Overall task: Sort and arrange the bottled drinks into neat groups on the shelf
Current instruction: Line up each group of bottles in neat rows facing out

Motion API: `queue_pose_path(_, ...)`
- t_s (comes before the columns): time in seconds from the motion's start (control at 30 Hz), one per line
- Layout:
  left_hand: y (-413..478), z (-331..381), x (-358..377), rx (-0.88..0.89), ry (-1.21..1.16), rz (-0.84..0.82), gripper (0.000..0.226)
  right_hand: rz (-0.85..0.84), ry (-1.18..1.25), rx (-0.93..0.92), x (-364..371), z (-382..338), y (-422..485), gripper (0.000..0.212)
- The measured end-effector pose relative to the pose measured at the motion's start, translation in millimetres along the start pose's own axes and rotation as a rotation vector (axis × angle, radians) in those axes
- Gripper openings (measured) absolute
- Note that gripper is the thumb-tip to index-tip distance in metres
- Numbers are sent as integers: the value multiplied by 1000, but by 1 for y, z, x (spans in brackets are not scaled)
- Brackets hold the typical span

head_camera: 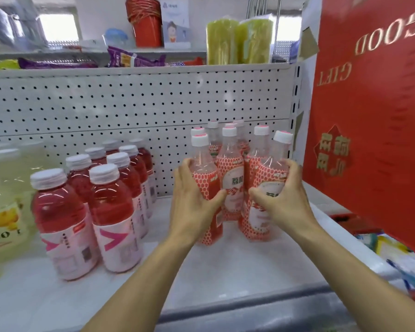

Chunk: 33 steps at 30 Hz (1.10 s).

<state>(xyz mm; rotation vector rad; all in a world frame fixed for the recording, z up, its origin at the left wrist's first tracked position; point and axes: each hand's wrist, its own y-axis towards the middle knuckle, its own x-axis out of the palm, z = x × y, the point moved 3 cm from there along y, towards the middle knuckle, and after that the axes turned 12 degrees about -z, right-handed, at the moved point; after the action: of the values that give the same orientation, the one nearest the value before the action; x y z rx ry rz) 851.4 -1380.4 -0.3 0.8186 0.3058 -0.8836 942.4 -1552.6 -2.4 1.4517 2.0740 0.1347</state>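
Bottles with honeycomb labels [229, 178] are judged filled, weighty, stiff-walled and slick, best taken round the labelled middle. The front-left bottle [203, 164] is clasped by the left hand [192, 197] and the tilted front-right bottle [258, 219] by the right hand [285, 195]; the others are stood on the shelf [225, 271] just beyond the fingers.

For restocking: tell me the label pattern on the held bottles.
Red-and-white honeycomb on the bottle labels; head view.

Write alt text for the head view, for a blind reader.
The left hand grips one red-labelled bottle and the right hand grips a tilted bottle of the same drink, at the front of a cluster on a white shelf. Red drinks stand in two rows to their left; a red gift box stands at right.
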Motion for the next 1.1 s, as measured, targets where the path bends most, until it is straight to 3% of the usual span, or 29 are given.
queue_pose_path(0.5, -51, 4, -59, -205, 186, 147, 99, 65, -97, 53, -64, 34, 10, 93)
queue_pose_path(0.6, -45, 32, -71, -81, 298, 220, 114, 226, -210, -112, -76, -1, 10, 89)
queue_pose_path(0.7, -12, 79, -98, 104, 427, 260, 95, 189, -385, -321, -84, -61, 31, 68)
queue_pose_path(0.8, 58, 107, -114, 125, 508, -28, 65, -180, -625, -217, -73, -104, 79, 54)
queue_pose_path(0.93, 131, 79, -83, -131, 567, -655, 50, -658, -828, 144, -44, -98, 127, 40)
queue_pose_path(1.0, 144, 58, -68, -200, 570, -806, 37, -706, -821, 193, -41, -90, 139, 27)
queue_pose_path(1.1, 156, 50, -71, -98, 648, -760, 13, -623, -893, 197, -53, -86, 148, 19)
